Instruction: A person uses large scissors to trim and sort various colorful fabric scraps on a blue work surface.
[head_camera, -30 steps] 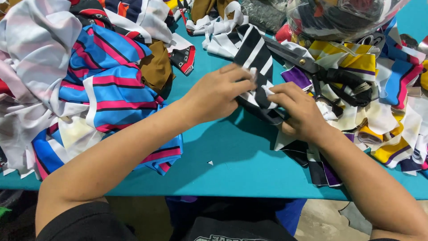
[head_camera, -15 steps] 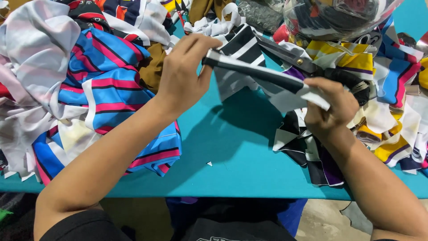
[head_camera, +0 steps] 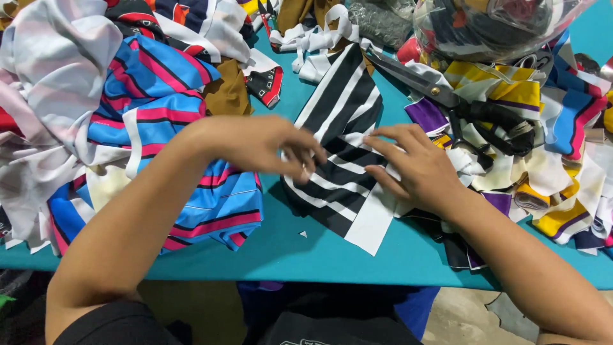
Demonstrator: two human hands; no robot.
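1. Head view: bare teal table [head_camera: 383,262] shows only along the near edge and in a strip near the middle; heaps of fabric crowd both sides.
2. A black-and-white striped cloth [head_camera: 341,121] lies on that strip, its lower corner near the table's front edge.
3. The left hand [head_camera: 255,144] pinches the cloth's left edge, fingers closed on it.
4. The right hand [head_camera: 418,169] lies on its right side, fingers spread flat, gripping nothing.
5. Black scissors [head_camera: 447,102] rest beyond the right hand on the scrap pile.
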